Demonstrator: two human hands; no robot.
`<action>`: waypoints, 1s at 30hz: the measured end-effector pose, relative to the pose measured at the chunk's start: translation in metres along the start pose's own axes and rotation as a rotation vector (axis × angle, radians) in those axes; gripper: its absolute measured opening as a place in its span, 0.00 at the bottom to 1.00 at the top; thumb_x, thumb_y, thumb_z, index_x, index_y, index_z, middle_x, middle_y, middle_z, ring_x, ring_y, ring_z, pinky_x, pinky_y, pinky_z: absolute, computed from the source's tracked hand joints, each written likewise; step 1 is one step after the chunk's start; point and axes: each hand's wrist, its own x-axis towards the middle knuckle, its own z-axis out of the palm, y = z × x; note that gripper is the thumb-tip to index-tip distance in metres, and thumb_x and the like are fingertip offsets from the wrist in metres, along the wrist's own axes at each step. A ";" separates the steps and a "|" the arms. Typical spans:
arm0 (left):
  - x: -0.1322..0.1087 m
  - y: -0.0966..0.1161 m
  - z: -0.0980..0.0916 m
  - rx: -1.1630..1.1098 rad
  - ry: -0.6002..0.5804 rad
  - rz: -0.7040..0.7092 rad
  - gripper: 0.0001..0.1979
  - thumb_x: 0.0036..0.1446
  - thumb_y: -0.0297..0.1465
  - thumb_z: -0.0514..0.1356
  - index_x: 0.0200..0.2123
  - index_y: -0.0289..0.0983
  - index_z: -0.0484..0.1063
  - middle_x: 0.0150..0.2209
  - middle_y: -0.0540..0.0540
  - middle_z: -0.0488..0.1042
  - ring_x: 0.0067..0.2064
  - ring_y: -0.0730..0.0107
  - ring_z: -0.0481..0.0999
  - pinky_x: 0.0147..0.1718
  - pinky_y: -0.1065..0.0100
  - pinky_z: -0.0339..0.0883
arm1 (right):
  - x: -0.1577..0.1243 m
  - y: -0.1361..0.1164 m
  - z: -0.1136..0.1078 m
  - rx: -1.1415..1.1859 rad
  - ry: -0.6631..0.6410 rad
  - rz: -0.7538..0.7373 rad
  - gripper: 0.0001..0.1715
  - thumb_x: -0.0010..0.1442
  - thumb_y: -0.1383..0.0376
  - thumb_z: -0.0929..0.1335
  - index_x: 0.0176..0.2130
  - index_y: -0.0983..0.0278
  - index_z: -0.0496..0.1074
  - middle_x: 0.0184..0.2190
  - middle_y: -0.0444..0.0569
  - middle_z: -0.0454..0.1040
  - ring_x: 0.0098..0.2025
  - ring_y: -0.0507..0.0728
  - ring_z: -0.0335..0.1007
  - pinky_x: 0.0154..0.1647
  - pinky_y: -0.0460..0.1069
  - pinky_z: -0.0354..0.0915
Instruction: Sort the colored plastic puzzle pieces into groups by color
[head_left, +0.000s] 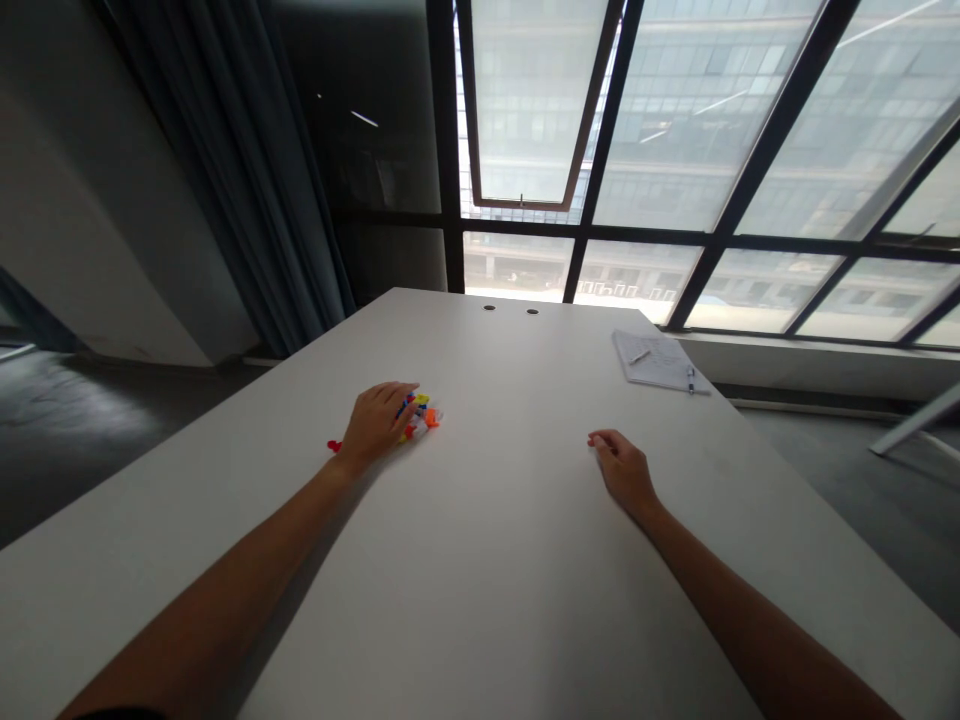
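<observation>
The left hand (377,425) lies over a small group of colored plastic pieces (423,417) on the white table (495,540), so it covers a part of them, and one red piece (334,446) shows at the other side of the wrist. Its grip is curved and low, but I cannot tell if it really holds them. The right hand (624,472) rests well apart on the right, with a narrow grip, fingers curled, and nothing is seen inside. Between the hands there is wide room for moving. Near the far right edge of the table lie a sheet of paper (651,358) and a pen (691,379).
</observation>
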 end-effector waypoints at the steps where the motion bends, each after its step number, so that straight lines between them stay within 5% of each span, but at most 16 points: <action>1: 0.004 0.000 -0.005 -0.050 0.094 -0.062 0.22 0.70 0.41 0.46 0.57 0.40 0.71 0.53 0.41 0.78 0.56 0.57 0.74 0.57 0.56 0.64 | 0.000 -0.001 0.000 0.000 -0.001 0.001 0.24 0.60 0.48 0.63 0.38 0.63 0.76 0.36 0.53 0.81 0.38 0.62 0.77 0.42 0.54 0.70; 4: -0.001 -0.002 -0.026 -0.086 0.196 -0.244 0.20 0.70 0.40 0.47 0.51 0.38 0.73 0.37 0.46 0.80 0.38 0.64 0.78 0.40 0.66 0.68 | -0.001 -0.001 -0.001 -0.003 -0.011 0.000 0.24 0.60 0.48 0.63 0.38 0.63 0.76 0.37 0.53 0.81 0.39 0.62 0.77 0.42 0.54 0.70; 8: -0.038 -0.011 -0.047 0.102 -0.090 -0.187 0.15 0.64 0.43 0.55 0.46 0.42 0.76 0.32 0.48 0.79 0.32 0.64 0.77 0.30 0.68 0.62 | -0.002 0.001 -0.001 -0.021 -0.018 -0.015 0.24 0.59 0.48 0.63 0.39 0.63 0.77 0.36 0.53 0.81 0.37 0.62 0.77 0.43 0.54 0.70; 13: -0.080 -0.019 -0.043 0.174 -0.174 -0.085 0.20 0.64 0.47 0.56 0.50 0.42 0.76 0.48 0.42 0.80 0.48 0.54 0.77 0.38 0.64 0.69 | -0.002 0.002 -0.001 -0.044 -0.017 -0.029 0.24 0.59 0.48 0.64 0.39 0.63 0.78 0.36 0.53 0.81 0.36 0.61 0.76 0.44 0.55 0.70; 24: -0.108 -0.020 -0.044 -0.034 -0.206 -0.025 0.15 0.64 0.46 0.59 0.43 0.42 0.77 0.50 0.43 0.77 0.52 0.54 0.75 0.53 0.58 0.68 | -0.001 0.004 0.000 -0.041 -0.010 -0.031 0.24 0.57 0.48 0.64 0.38 0.63 0.78 0.36 0.53 0.81 0.36 0.62 0.77 0.44 0.55 0.71; 30: -0.078 -0.014 -0.032 -0.099 -0.186 -0.087 0.18 0.61 0.48 0.61 0.46 0.43 0.77 0.48 0.44 0.80 0.49 0.54 0.78 0.50 0.59 0.70 | 0.000 0.006 0.001 -0.048 -0.016 -0.036 0.23 0.57 0.48 0.64 0.38 0.63 0.77 0.35 0.54 0.81 0.35 0.62 0.76 0.43 0.55 0.71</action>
